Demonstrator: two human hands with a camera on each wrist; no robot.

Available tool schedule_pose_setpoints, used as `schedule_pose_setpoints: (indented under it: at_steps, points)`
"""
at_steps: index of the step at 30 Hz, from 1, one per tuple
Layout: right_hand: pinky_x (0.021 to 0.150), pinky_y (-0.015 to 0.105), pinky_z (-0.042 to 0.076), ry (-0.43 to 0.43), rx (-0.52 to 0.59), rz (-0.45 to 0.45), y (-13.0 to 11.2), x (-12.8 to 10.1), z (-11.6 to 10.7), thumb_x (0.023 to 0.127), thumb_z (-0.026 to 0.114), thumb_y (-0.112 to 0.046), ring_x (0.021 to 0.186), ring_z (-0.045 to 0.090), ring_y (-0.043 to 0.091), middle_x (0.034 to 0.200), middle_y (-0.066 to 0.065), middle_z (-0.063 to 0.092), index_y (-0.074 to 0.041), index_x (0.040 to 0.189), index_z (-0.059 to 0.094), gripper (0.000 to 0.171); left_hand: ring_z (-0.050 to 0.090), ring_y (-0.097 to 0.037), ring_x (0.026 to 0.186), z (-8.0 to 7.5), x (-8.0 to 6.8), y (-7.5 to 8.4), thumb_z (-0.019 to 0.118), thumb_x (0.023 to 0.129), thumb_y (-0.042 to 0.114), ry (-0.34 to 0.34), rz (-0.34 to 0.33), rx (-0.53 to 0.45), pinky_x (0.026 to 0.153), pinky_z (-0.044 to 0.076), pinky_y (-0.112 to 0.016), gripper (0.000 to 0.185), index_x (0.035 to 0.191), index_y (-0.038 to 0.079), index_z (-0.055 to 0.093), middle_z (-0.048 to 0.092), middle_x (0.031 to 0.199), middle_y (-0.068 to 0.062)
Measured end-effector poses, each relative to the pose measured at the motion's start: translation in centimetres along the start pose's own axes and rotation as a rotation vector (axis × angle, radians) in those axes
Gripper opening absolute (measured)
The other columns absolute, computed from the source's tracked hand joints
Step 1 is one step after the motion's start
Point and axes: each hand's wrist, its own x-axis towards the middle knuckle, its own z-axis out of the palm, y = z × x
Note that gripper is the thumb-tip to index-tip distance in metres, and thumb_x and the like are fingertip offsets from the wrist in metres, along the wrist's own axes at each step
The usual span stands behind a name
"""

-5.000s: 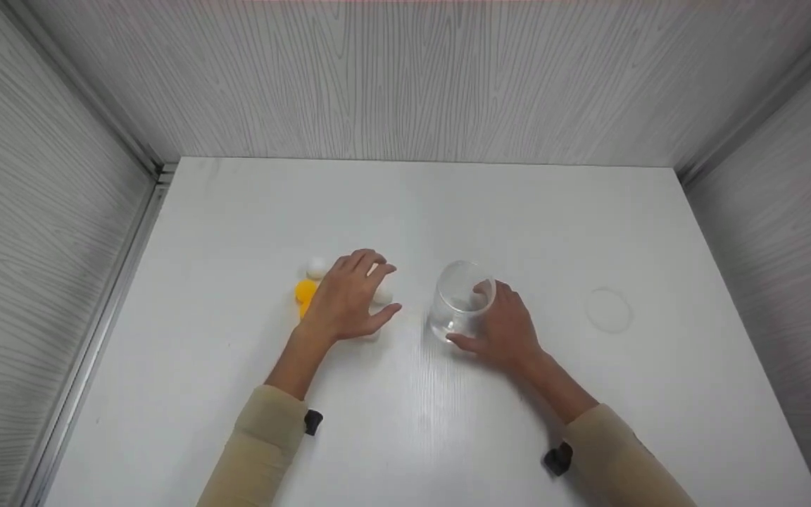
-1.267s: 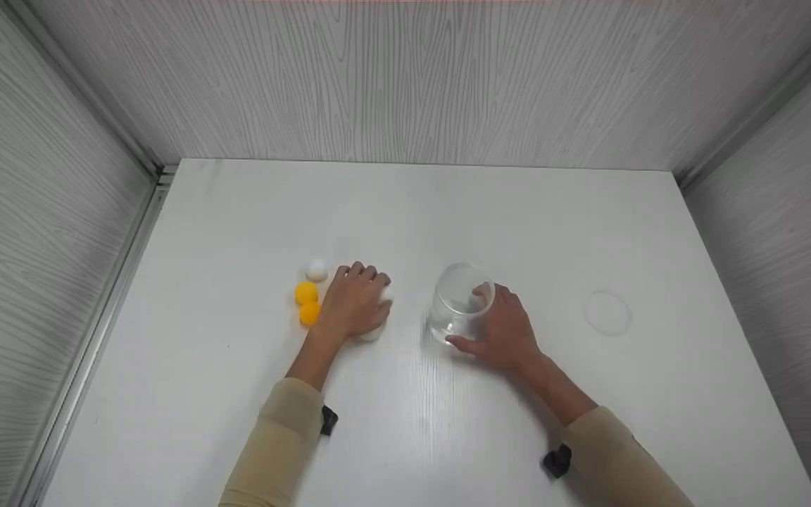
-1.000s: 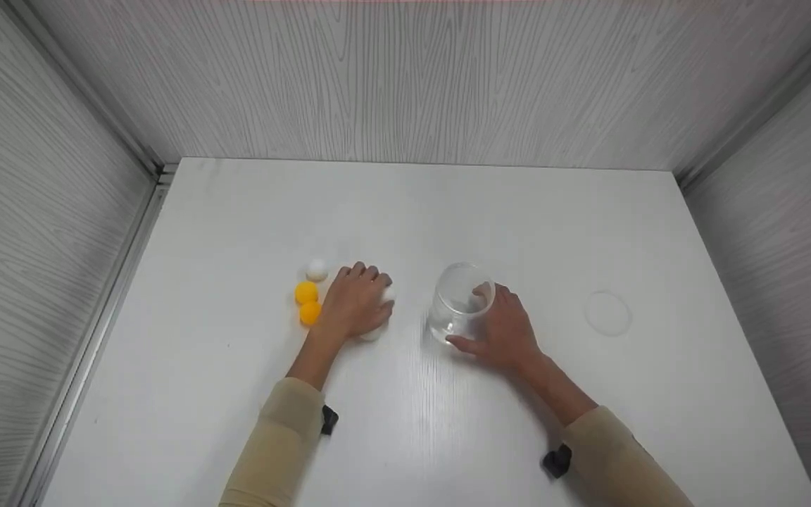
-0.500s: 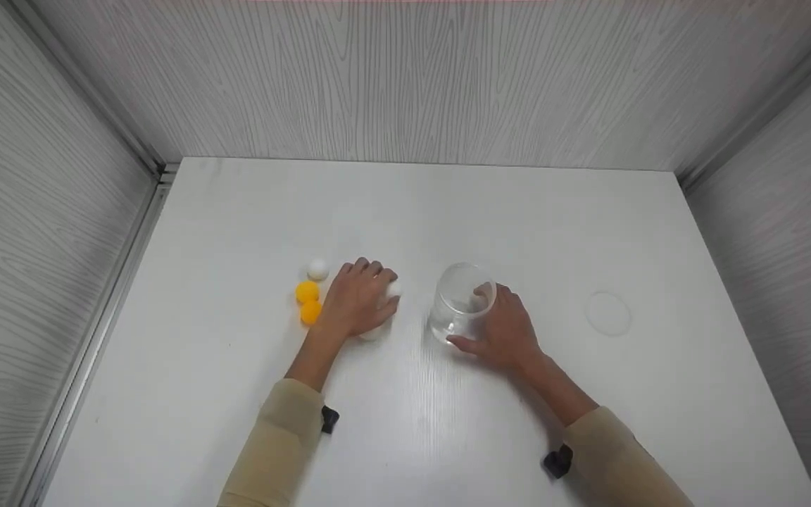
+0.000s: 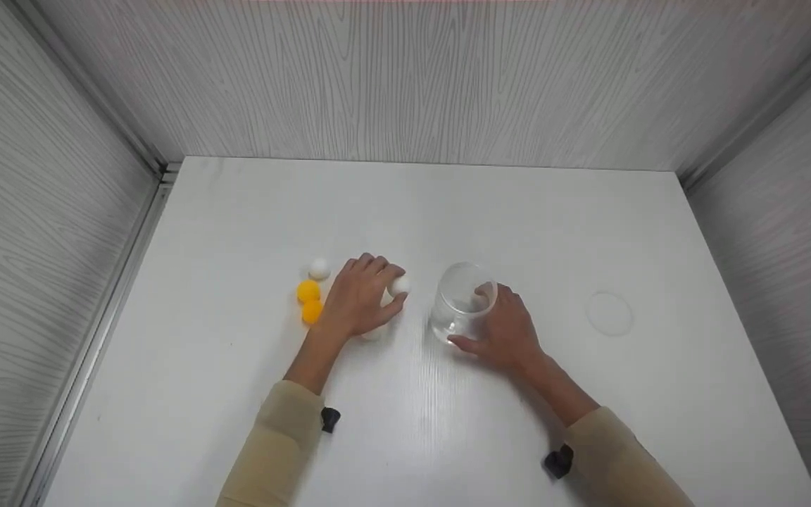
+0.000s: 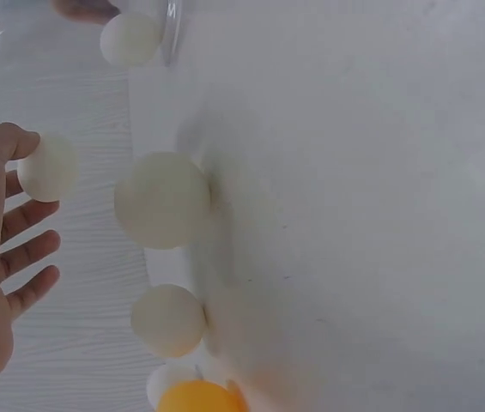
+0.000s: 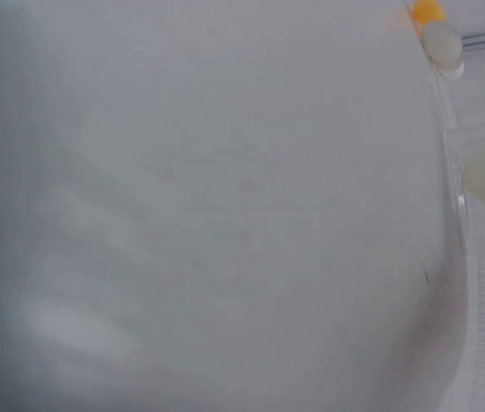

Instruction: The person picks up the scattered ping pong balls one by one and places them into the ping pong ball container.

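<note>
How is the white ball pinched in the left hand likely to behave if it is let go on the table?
The white ball looks smooth and round, so it would probably roll on the flat table. The left hand lifts it with fingertips alone, so it is likely light. It may bounce or drift toward the glass jar nearby.

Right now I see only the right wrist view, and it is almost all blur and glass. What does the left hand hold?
Observer: The left hand pinches a white ball at its fingertips, close beside the glass.
Operator: What else lies near that hand?
Observer: Two orange balls and a loose white ball lie on the table on the hand's far side from the glass.
Operator: And on the other side of my right hand?
Observer: The right hand grips the glass; beyond it a clear round disc lies flat on the table, apart from everything.
</note>
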Motion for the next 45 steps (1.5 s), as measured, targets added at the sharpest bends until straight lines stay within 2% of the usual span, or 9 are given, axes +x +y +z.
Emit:
schedule_pose_setpoints:
  at_steps: [6,16,29,36,45]
  points:
    - [0.098,0.051,0.054,-0.016,-0.02,-0.002,-0.1,0.0,-0.1,0.072,0.085,-0.063,0.11,0.061,0.034,0.12,0.014,0.065,0.002,0.128,0.056,0.09,0.067,-0.03,0.107,-0.2,0.0,0.3,0.07,0.097,0.034,0.046,0.022,0.003,0.099,0.057,-0.044,0.031,0.121,0.014,0.072,0.075,0.114,-0.008]
    - [0.098,0.053,0.053,-0.012,-0.01,-0.006,-0.1,0.1,-0.2,0.071,0.085,-0.062,0.111,0.062,0.037,0.122,0.015,0.064,0.002,0.128,0.057,0.091,0.066,-0.029,0.107,-0.9,0.0,0.8,0.071,0.096,0.035,0.042,-0.004,-0.069,0.101,0.057,-0.043,0.033,0.123,0.014,0.073,0.076,0.116,-0.007]
    - [0.098,0.053,0.054,-0.005,-0.04,-0.026,-0.1,0.0,-0.2,0.072,0.084,-0.064,0.112,0.062,0.037,0.122,0.016,0.065,0.004,0.131,0.055,0.094,0.066,-0.028,0.105,-1.5,-0.3,1.0,0.073,0.095,0.033,0.1,0.015,-0.114,0.098,0.058,-0.041,0.031,0.12,0.014,0.073,0.076,0.113,-0.005]
    - [0.1,0.053,0.054,-0.038,-0.026,0.003,-0.1,0.1,-0.4,0.072,0.086,-0.061,0.113,0.062,0.038,0.123,0.017,0.065,0.004,0.132,0.054,0.094,0.066,-0.027,0.104,-1.8,-0.4,1.0,0.074,0.094,0.03,0.136,0.027,-0.158,0.097,0.058,-0.041,0.028,0.117,0.013,0.073,0.076,0.11,-0.004]
    - [0.101,0.053,0.054,-0.044,-0.017,0.02,-0.2,0.1,-0.4,0.073,0.084,-0.062,0.113,0.063,0.038,0.124,0.017,0.066,0.004,0.132,0.055,0.093,0.066,-0.026,0.104,-2.3,-0.1,1.4,0.074,0.095,0.031,0.143,0.033,-0.171,0.096,0.058,-0.041,0.029,0.118,0.013,0.073,0.076,0.111,-0.004]
